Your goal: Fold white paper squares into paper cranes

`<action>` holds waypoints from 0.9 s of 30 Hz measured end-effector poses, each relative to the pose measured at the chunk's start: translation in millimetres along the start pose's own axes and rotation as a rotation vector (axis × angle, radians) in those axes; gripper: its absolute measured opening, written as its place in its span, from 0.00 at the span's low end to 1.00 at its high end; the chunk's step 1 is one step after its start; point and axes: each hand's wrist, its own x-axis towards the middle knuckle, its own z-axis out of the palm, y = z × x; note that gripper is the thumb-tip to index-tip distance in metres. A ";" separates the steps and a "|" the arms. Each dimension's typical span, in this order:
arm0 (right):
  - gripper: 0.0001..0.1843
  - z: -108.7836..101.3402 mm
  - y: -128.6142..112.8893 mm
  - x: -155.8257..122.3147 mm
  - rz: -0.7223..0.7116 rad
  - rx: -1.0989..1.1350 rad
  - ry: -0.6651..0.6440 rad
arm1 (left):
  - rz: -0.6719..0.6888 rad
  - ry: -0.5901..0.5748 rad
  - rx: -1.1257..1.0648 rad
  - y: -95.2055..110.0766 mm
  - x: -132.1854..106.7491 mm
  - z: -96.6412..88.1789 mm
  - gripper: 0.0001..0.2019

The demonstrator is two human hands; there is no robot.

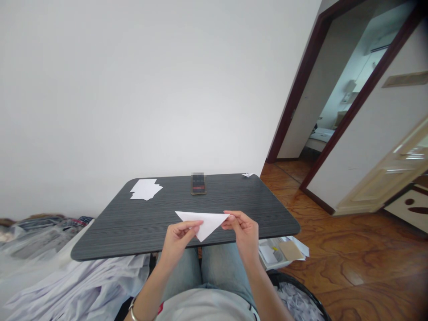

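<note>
A sheet of white paper [207, 223], folded into a triangle, is held up over the near edge of the dark table, its long side away from me and one point toward me. My left hand [180, 238] pinches it near the middle of its left slanting side, thumb on top. At the right corner, my right hand [242, 227] grips the tip between thumb and fingers. Both hands are closed on the same paper.
The dark table [160, 232] carries a stack of white paper [145, 189], a phone [199, 183] and a small folded paper piece [247, 174]. Below right are a box of papers [284, 252] and a black bin [301, 303] of paper. White cloth-like material [83, 285] lies left.
</note>
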 end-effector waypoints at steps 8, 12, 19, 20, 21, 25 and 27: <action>0.06 -2.0 -4.9 -1.3 -0.082 -0.075 -0.021 | -0.012 0.001 -0.020 4.6 -2.0 0.4 0.06; 0.05 -2.0 -6.8 -2.0 -0.110 -0.114 -0.029 | -0.013 -0.001 -0.023 5.9 -1.6 0.8 0.06; 0.04 -0.3 -9.5 -3.4 -0.112 -0.089 -0.029 | -0.019 0.003 -0.013 4.9 -1.5 -0.2 0.06; 0.05 0.2 -9.5 -3.3 -0.100 -0.073 -0.027 | -0.017 0.006 -0.004 4.7 -1.8 -0.4 0.06; 0.05 0.7 -9.3 -2.9 -0.084 -0.057 -0.024 | -0.013 0.008 0.006 4.7 -2.2 -0.4 0.06; 0.07 2.1 -8.8 -1.4 -0.021 -0.023 -0.012 | 0.011 0.015 0.062 6.3 -3.2 0.7 0.08; 0.08 2.6 -9.0 -1.0 -0.006 -0.023 -0.002 | 0.015 0.018 0.081 7.4 -3.2 1.9 0.08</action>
